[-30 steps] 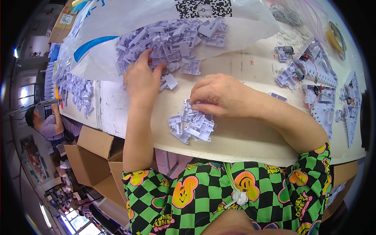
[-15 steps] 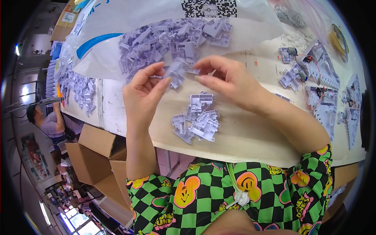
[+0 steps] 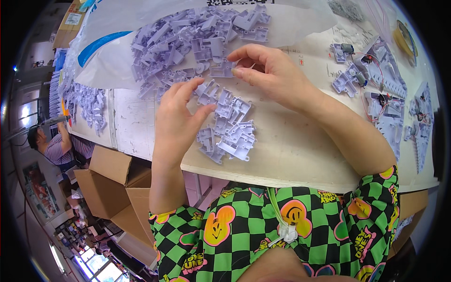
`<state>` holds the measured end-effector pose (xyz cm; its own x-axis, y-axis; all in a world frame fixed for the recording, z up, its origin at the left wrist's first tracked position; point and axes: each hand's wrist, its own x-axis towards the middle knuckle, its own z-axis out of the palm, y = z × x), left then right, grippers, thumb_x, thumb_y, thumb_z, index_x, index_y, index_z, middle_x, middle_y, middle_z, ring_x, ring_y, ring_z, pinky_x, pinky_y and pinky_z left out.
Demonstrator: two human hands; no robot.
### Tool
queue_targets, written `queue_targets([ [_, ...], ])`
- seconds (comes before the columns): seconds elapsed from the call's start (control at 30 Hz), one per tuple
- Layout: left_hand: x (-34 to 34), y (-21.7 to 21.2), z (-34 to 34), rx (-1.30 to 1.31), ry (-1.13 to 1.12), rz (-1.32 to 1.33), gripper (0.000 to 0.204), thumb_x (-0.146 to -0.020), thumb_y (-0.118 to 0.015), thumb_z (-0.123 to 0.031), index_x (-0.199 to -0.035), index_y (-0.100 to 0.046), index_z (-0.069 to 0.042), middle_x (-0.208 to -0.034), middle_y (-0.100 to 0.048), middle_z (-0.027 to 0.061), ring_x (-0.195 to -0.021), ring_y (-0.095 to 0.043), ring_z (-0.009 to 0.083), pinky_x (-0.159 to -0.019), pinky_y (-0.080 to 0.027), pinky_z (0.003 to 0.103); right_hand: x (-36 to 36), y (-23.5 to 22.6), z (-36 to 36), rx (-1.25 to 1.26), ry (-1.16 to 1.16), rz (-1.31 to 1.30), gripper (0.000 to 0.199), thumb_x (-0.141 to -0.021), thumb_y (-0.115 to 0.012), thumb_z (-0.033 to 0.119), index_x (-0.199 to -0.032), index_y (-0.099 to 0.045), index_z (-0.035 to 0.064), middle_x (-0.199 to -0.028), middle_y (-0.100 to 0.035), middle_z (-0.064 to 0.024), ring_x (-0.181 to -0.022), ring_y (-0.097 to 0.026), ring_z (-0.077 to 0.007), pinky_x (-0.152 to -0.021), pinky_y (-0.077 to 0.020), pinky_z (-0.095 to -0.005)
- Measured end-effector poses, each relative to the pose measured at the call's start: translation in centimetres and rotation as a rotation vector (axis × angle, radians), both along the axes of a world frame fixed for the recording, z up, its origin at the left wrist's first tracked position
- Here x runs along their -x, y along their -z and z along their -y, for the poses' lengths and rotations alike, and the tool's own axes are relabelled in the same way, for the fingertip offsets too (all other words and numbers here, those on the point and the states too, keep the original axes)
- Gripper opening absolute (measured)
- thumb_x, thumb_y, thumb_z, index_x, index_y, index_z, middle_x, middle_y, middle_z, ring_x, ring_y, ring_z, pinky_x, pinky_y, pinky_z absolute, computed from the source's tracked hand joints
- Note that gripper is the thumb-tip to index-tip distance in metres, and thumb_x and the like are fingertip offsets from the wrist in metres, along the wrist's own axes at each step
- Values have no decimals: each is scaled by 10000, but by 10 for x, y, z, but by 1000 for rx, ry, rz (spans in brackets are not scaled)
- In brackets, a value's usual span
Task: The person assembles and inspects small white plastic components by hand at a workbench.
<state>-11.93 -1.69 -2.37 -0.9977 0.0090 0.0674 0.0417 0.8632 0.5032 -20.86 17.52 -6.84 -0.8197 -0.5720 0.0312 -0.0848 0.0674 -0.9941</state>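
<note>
My left hand point(image 3: 181, 111) is open beside the small group of pale lavender plastic housings on the table. Its thumb and index finger stand apart around one housing point(image 3: 207, 93), and the thumb tip comes close to another housing point(image 3: 225, 103); whether they touch is hard to tell. My right hand point(image 3: 263, 70) hovers at the near right edge of the large heap of plastic parts point(image 3: 185, 40), thumb and forefinger curved with a gap between them. By its fingertips lies a loose part point(image 3: 221, 69). Nearer me, several box-shaped housings point(image 3: 237, 141) rest jumbled together.
A clear plastic bag point(image 3: 110, 66) lies beneath the heap. To the right are housings with motors point(image 3: 346, 48) and toothed assemblies with wires point(image 3: 385, 113). A tape roll point(image 3: 406, 40) sits far right. An open cardboard box point(image 3: 105, 188) stands left, below the table; a person point(image 3: 58, 145) works beyond.
A housing that was blurred between my hands now lies with the near group, beside my left fingers. My left fingers have spread. The whole view has shifted slightly.
</note>
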Motion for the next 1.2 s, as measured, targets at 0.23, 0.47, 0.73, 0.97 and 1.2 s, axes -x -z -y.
queue_targets([
  [0.23,-7,11,0,-168,-63,2,424,-673,-735,-10,-1078,-616,-52,-980,-592,98,-861,-587,223,-747,-483,304,-6,-7,0,-63,-65,-86,320,-852,-594,214,-1071,-591,-19,-913,-654,-147,-794,-623,-233,-741,-488,-327],
  [0.47,-6,-5,-5,-403,11,-54,459,-691,-730,14,-1132,-610,-36,-1014,-578,64,-866,-561,129,-734,-470,251,-7,-12,1,153,-228,363,303,-868,-613,281,-987,-634,4,-820,-658,-51,-641,-543,-93,-584,-431,-219],
  [0.73,-14,-16,-10,-1031,-128,105,487,-726,-672,79,-1192,-532,48,-1086,-561,98,-911,-573,130,-785,-475,243,-10,-26,-1,195,-280,653,212,-868,-619,251,-947,-652,58,-790,-652,-7,-593,-476,-47,-549,-380,-181],
  [0.97,-15,-5,-2,-1294,-100,154,549,-733,-633,72,-1256,-468,48,-1124,-544,141,-1015,-572,188,-858,-482,303,-12,-21,0,227,-365,614,215,-880,-610,236,-958,-647,39,-815,-659,-22,-624,-490,-41,-568,-396,-184],
  [1.2,-11,-7,-1,-1410,-120,195,716,-710,-671,-6,-1341,-338,45,-1128,-545,149,-965,-618,250,-861,-524,375,-11,-26,1,209,-381,651,221,-884,-606,240,-953,-647,34,-811,-661,-17,-620,-501,-42,-568,-399,-181],
])
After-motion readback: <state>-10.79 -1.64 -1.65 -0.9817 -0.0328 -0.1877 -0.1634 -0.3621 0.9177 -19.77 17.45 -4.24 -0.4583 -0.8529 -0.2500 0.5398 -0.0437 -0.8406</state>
